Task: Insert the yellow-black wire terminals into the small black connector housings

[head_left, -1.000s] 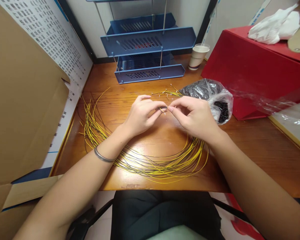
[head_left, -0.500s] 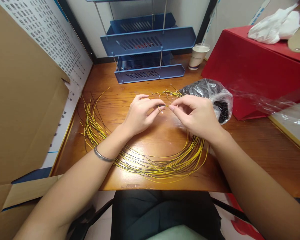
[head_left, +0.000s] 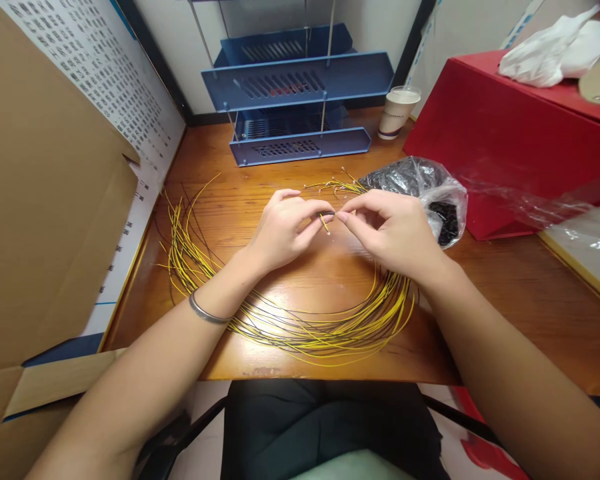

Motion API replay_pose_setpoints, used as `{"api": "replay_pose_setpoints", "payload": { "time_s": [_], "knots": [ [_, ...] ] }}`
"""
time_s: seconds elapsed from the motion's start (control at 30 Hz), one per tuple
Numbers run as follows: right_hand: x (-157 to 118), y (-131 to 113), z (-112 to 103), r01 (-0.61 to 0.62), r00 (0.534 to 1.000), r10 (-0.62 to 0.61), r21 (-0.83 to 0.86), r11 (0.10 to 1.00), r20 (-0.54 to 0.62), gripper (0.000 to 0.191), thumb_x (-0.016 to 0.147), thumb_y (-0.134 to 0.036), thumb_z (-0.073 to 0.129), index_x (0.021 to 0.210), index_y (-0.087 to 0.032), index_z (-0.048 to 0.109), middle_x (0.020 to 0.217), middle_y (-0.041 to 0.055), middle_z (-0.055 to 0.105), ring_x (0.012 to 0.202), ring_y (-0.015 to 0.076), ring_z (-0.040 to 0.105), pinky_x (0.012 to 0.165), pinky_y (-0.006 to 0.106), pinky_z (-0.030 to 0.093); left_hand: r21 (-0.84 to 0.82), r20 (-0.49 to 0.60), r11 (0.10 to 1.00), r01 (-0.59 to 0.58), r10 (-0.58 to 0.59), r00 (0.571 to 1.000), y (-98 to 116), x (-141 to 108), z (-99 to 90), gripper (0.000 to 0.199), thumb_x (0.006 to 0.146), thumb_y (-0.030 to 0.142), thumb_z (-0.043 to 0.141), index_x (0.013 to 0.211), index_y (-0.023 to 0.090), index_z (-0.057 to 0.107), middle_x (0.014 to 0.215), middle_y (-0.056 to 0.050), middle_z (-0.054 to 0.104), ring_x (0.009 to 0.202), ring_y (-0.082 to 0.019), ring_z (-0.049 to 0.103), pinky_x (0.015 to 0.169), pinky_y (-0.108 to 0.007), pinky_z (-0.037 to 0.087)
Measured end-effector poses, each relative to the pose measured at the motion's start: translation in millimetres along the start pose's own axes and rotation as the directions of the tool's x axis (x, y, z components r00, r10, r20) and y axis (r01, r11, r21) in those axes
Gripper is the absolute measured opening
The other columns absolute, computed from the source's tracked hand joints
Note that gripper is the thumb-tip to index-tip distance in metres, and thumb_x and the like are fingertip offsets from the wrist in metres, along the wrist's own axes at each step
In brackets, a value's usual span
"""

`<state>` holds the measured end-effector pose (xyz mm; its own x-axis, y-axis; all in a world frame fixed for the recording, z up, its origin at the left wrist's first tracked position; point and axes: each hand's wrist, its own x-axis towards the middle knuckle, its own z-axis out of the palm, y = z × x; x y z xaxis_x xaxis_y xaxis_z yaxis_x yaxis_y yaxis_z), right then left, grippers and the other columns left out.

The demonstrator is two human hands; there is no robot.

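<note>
Left hand [head_left: 283,230]: you pinch the sleeve [head_left: 327,213] above the counter [head_left: 300,273].
Right hand [head_left: 393,223]: apparently pinching wire at its end.
Wire [head_left: 325,225]: juts beside your left fingertips; probably light, springy; grasp near the tip.

Wires [head_left: 320,343] on table [head_left: 505,287], rack [head_left: 347,77] behind, cup [head_left: 397,113] right of rack, bag [head_left: 405,177] left of box [head_left: 520,133]

the print on the white panel [head_left: 113,80] and cup [head_left: 396,116] is unreadable.

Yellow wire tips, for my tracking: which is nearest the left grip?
The yellow tip poking out below the left grip; other visible tips lie farther off.
</note>
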<state>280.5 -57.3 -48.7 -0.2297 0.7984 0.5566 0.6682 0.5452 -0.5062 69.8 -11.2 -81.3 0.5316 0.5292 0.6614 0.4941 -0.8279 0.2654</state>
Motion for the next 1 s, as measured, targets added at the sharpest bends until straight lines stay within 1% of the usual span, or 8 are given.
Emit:
{"api": "replay_pose_setpoints", "payload": {
  "time_s": [0.2, 0.5, 0.67, 0.77, 0.83, 0.9, 1.0],
  "knots": [
    [1.3, 0.2, -2.7, -0.016, 1.0, 0.016, -0.028, 0.999, -0.003, 0.011, 0.089, -0.023, 0.069, 0.081, -0.02, 0.075, 0.072, 0.0026, 0.072, 0.06, 0.0145, 0.056, 0.061, 0.031, 0.041, 0.001, -0.024, 1.0, -0.004, 0.004, 1.0, -0.6, 0.4, -0.2, 0.023, 0.104, 0.036, 0.056, 0.107, 0.021, 0.074, 0.097, -0.002, 0.083, 0.085, -0.014, 0.074, 0.106, -0.036, 0.045],
    [-0.6, 0.0, 0.9, 0.01, 1.0, -0.01, -0.006, 1.0, 0.013, 0.012, 0.091, -0.021, 0.068, 0.082, -0.019, 0.076, 0.077, 0.0028, 0.074, 0.061, 0.0134, 0.057, 0.062, 0.029, 0.042, -0.006, 0.009, 0.999, -0.037, 0.037, 0.999, -1.1, -1.0, 0.9, 0.019, 0.102, 0.028, 0.057, 0.108, 0.021, 0.073, 0.095, -0.001, 0.083, 0.079, -0.014, 0.072, 0.107, -0.037, 0.046],
    [0.0, 0.6, -0.7, -0.002, 0.999, 0.002, -0.01, 1.0, 0.034, 0.01, 0.089, -0.021, 0.069, 0.082, -0.02, 0.076, 0.072, 0.0018, 0.072, 0.06, 0.0132, 0.055, 0.062, 0.029, 0.042, 0.008, 0.0, 0.999, -0.046, 0.046, 0.999, 0.1, 0.4, -0.6, 0.024, 0.104, 0.034, 0.054, 0.107, 0.02, 0.074, 0.094, -0.002, 0.082, 0.078, -0.014, 0.072, 0.104, -0.037, 0.046],
    [0.7, 1.5, -3.2, -0.006, 0.999, 0.007, -0.017, 1.0, 0.043, 0.008, 0.088, -0.022, 0.071, 0.082, -0.02, 0.075, 0.068, 0.0006, 0.069, 0.058, 0.0133, 0.055, 0.061, 0.03, 0.041, 0.017, 0.006, 1.0, -0.023, 0.023, 1.0, 0.5, 0.7, -1.0, 0.027, 0.105, 0.038, 0.054, 0.106, 0.021, 0.074, 0.093, -0.001, 0.082, 0.078, -0.014, 0.072, 0.105, -0.038, 0.046],
    [0.9, 1.9, -4.1, -0.003, 0.999, 0.004, -0.021, 1.0, 0.043, 0.01, 0.089, -0.023, 0.071, 0.08, -0.02, 0.074, 0.067, 0.0008, 0.069, 0.058, 0.0135, 0.055, 0.061, 0.03, 0.041, 0.017, 0.004, 1.0, -0.006, 0.006, 1.0, 0.4, 0.6, -1.0, 0.028, 0.105, 0.04, 0.054, 0.106, 0.022, 0.074, 0.094, -0.001, 0.082, 0.08, -0.014, 0.072, 0.106, -0.038, 0.046],
    [0.8, 1.8, -4.0, 0.003, 0.999, -0.002, -0.024, 1.0, 0.043, 0.012, 0.089, -0.023, 0.07, 0.078, -0.02, 0.074, 0.068, 0.0013, 0.069, 0.058, 0.0136, 0.055, 0.061, 0.03, 0.04, 0.013, -0.001, 1.0, -0.002, 0.002, 1.0, 0.1, 0.3, -1.0, 0.027, 0.105, 0.04, 0.054, 0.106, 0.022, 0.075, 0.095, -0.002, 0.082, 0.08, -0.015, 0.072, 0.106, -0.038, 0.046],
    [0.2, 1.0, -2.5, 0.011, 0.999, -0.01, -0.025, 1.0, 0.045, 0.013, 0.09, -0.023, 0.069, 0.079, -0.02, 0.075, 0.07, 0.0016, 0.07, 0.059, 0.0134, 0.055, 0.061, 0.03, 0.04, 0.005, -0.001, 1.0, -0.012, 0.012, 1.0, -0.5, 0.0, -1.1, 0.023, 0.103, 0.035, 0.055, 0.107, 0.022, 0.074, 0.096, -0.001, 0.083, 0.081, -0.014, 0.073, 0.107, -0.037, 0.045]
  ]
}}
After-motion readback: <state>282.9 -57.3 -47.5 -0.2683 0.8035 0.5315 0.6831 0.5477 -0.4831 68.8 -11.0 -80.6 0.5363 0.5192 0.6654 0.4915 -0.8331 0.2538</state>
